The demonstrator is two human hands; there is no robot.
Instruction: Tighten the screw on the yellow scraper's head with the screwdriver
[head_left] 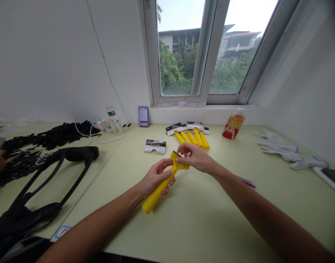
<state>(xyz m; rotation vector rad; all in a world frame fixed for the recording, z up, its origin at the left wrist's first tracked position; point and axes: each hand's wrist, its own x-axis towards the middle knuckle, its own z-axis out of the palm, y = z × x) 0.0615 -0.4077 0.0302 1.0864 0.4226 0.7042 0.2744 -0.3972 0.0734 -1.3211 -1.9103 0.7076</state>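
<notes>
Left hand (156, 179) clamped on yellow scraper (163, 182) handle; right hand (196, 157) pinching scraper head. Risk: cut fingertip from exposed blade edge; dropped scraper from loosened grip.

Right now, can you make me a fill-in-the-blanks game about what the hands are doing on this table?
1. The left hand grips the handle of a scraper whose colour is ____.
2. The right hand pinches the scraper's ____ end.
3. More scrapers of the same kind lie in a row near the ____ in the wall.
4. The white gloves lie on the table to the person's ____ side.

Missing words: yellow; top (head); window; right
</notes>
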